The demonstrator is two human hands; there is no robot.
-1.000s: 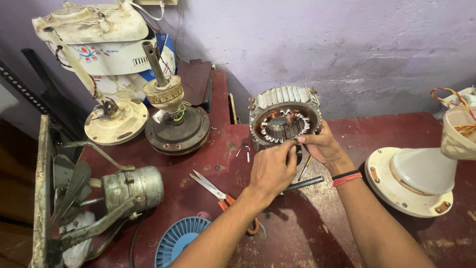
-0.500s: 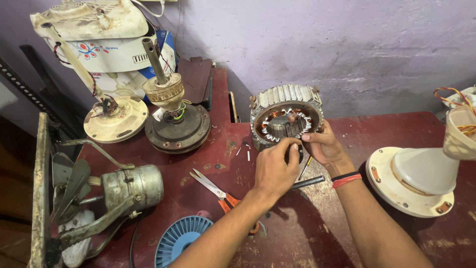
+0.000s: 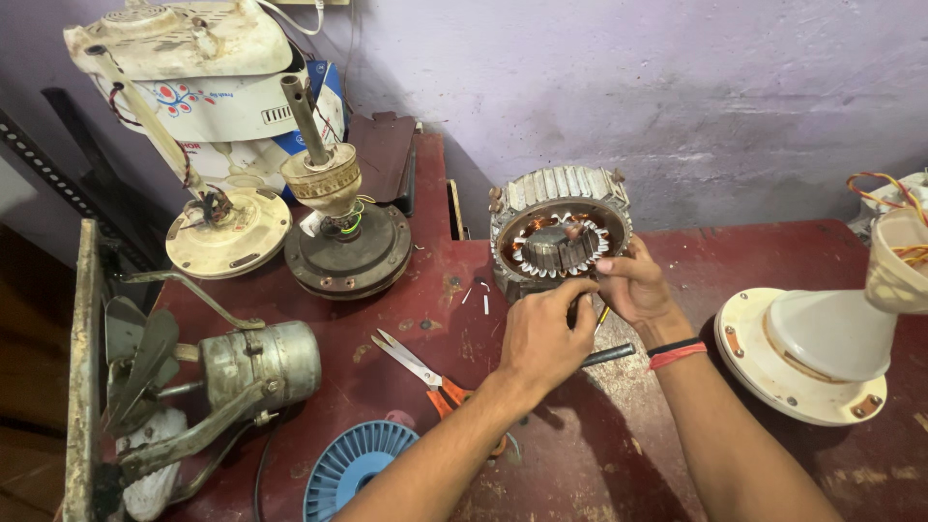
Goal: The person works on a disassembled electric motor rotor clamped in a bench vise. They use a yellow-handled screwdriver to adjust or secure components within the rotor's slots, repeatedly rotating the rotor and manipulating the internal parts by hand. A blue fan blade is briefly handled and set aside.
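- At the bottom edge, left of centre, a blue ribbed fan-guard disc point(image 3: 356, 468) lies on the dark red desk point(image 3: 599, 454), partly cut off by the frame.
- Just above it, orange-handled scissors point(image 3: 422, 365) lie with blades pointing to the upper left.
- At lower left, a grey exhaust-fan motor point(image 3: 259, 362) with dusty blades sits in its metal frame.
- At lower right, a cream round fan base point(image 3: 810, 350) stands on the desk, well apart from the hands.
- In the middle, the left hand point(image 3: 539, 333) has its fingers curled against the lower rim of the stator point(image 3: 561, 237); what they pinch is hidden.
- The right hand point(image 3: 640, 286), with a red and black band at the wrist, grips the stator's lower right edge.
- A dark rod-like tool point(image 3: 607, 356) lies on the desk between the two wrists.
- The stator stands on edge at centre frame, its open face with copper windings and white slot liners turned toward the camera.
- Farther back, upper left, a brown ceiling-fan motor point(image 3: 346, 242) with an upright shaft stands beside a cream motor housing point(image 3: 228, 232).
- Behind them, a white fan casing point(image 3: 193, 58) leans against the purple wall point(image 3: 696, 87).
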